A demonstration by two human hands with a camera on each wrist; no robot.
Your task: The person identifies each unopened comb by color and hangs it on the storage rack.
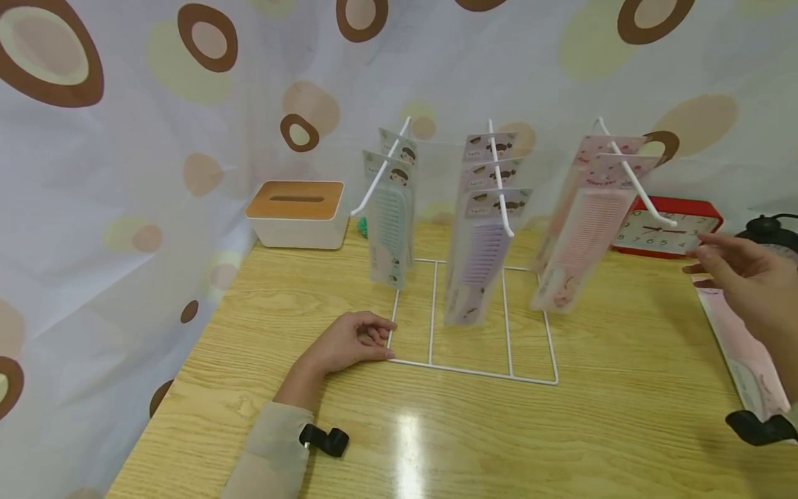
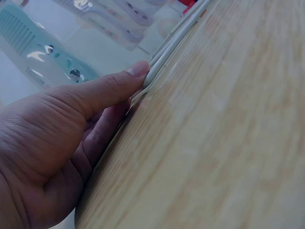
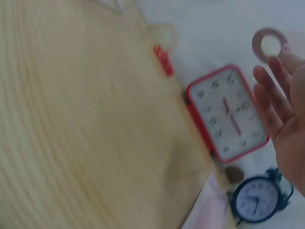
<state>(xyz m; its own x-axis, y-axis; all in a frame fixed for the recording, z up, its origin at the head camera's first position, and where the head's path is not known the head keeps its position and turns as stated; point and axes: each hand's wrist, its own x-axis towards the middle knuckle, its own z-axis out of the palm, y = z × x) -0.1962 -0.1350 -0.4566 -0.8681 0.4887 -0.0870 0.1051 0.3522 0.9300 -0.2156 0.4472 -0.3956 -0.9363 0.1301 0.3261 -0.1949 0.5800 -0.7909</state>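
Observation:
At the front left corner of a white wire display rack [image 1: 471, 371], my left hand [image 1: 349, 341] grips the base wire between thumb and curled fingers; the left wrist view shows the thumb on the wire. Packaged combs hang from the three hooks: green ones [image 1: 391, 222] on the left, purple ones [image 1: 483, 256] in the middle, pink ones [image 1: 592, 229] on the right. My right hand [image 1: 751, 281] is in the air at the far right, fingers loosely bent, holding nothing. Below it a pink packaged comb [image 1: 742, 339] lies on the table, partly hidden by the forearm.
A white tissue box with a wooden lid [image 1: 296, 215] stands at the back left. Behind the right hooks is a red clock [image 1: 667, 225], with a dark alarm clock [image 3: 256, 199] beside it. A patterned cloth [image 1: 187, 138] hangs behind the wooden table [image 1: 280, 291].

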